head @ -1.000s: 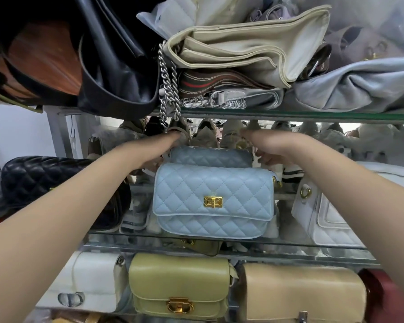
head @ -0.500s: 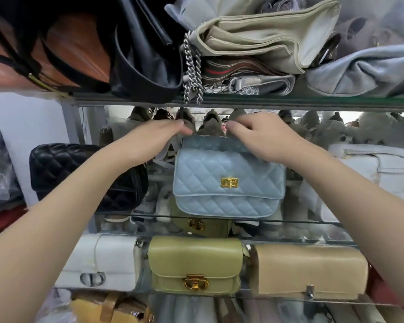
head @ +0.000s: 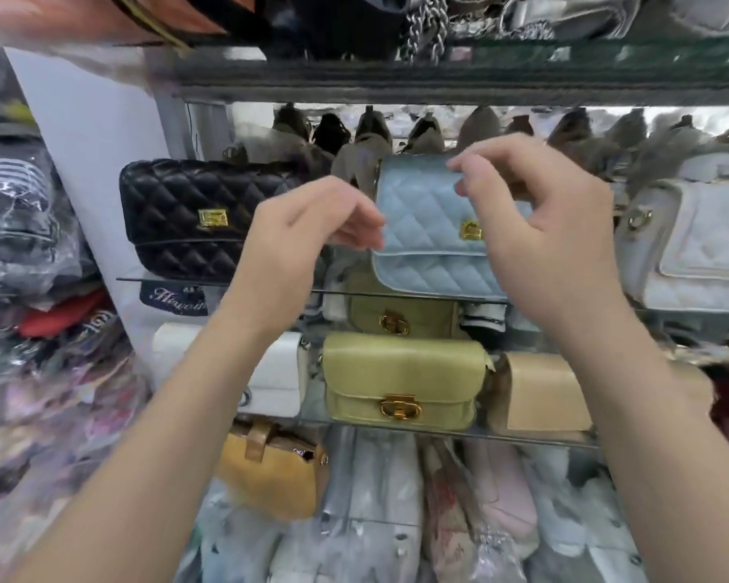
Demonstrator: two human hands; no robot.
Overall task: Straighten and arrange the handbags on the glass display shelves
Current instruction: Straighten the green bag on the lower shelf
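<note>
A light blue quilted handbag with a gold clasp stands upright on the middle glass shelf. My left hand hovers in front of its left edge with loosely curled, parted fingers and holds nothing. My right hand is in front of the bag's right half and hides part of it. Its thumb and forefinger are apart near the top edge. To the left on the same shelf stands a black quilted handbag, and a white handbag is on the right.
On the lower glass shelf stand a white bag, an olive-green bag and a beige bag. A mustard bag lies below. Plastic-wrapped goods crowd the left, and a metal chain hangs from the top shelf.
Both hands have come off the top of the blue bag and drawn back toward me. My view has tilted down, so the lower shelves show more.
</note>
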